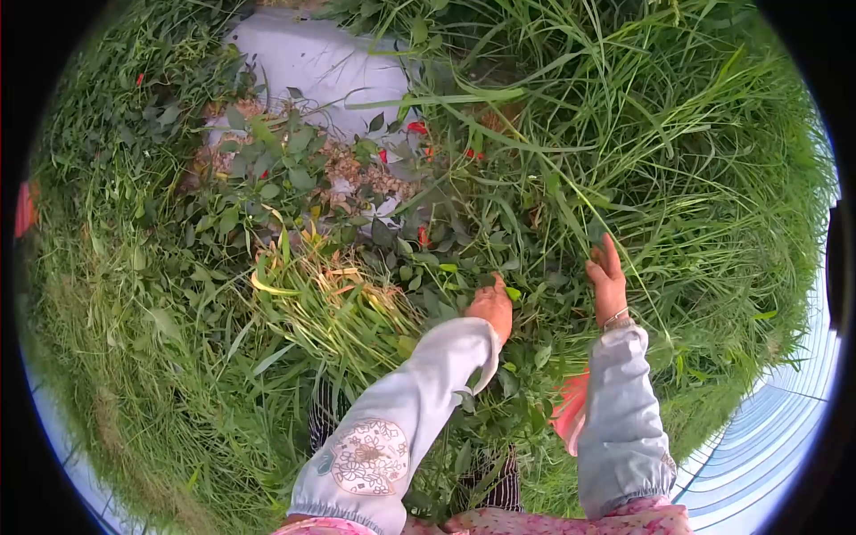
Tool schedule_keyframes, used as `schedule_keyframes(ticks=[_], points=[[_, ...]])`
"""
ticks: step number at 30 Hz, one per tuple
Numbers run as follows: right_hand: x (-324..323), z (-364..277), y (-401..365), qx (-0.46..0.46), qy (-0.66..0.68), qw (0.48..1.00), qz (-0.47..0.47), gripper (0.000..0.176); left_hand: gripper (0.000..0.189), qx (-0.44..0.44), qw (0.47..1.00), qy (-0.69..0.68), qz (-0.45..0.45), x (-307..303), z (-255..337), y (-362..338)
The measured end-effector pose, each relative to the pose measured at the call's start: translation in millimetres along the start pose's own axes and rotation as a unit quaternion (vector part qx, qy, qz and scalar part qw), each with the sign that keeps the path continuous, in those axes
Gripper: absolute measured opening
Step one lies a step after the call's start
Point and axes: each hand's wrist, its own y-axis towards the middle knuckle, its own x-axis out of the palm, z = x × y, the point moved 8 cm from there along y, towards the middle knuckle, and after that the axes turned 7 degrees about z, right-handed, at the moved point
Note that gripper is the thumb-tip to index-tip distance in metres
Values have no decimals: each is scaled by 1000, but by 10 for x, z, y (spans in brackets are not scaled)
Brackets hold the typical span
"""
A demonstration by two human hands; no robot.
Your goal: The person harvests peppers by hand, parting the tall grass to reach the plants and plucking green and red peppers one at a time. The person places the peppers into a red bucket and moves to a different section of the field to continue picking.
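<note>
Arms outstretched, left hand (492, 305) curls into the pepper plant (446, 245) (grip hidden), right hand (608, 283) open, fingers straight.

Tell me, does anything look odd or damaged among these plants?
Yes: left of the left hand, a clump of grass lies flattened and yellowed amid green growth. A pale sheet at the top is half overgrown.

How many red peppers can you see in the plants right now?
8 red peppers: one far left, one among leaves at left, five near the top centre, one lower, above the left hand. Leaves may hide more.
</note>
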Motion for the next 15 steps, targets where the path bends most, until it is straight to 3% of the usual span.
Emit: schedule_keyframes(ticks=[2,3,4,6,7,8,9,10,12,13,15], points=[[374,-324,-337,-239,-221,942,-87,52,66,3,998,56,-3,48,96,28],[614,-631,-581,-328,-375,864,-74,47,57,24,993,103,46,218,132,94],[801,-787,-678,-315,-418,849,-81,45,48,31,993,91,61,363,157,141],[1175,-917,-704,-361,-352,856,-115,49,29,45,992,67,99,538,205,252],[1388,-875,-639,-348,-398,842,-108,56,15,36,992,33,117,651,202,282],[1574,-785,-554,-334,-442,827,-99,63,21,0,998,-1,60,609,195,268],[1702,-575,-382,-266,-485,826,-108,84,28,-35,999,-34,6,432,220,207],[1754,-364,-208,-204,-510,828,-110,87,35,-71,994,-67,-48,369,188,190],[1756,34,13,-70,-555,821,-112,94,33,-8,1000,2,-5,1040,121,375],[1755,113,39,-27,-599,792,-117,98,33,-17,999,-40,19,1029,59,355],[1704,354,165,-55,-563,819,-92,96,33,20,995,-94,30,905,88,240]])
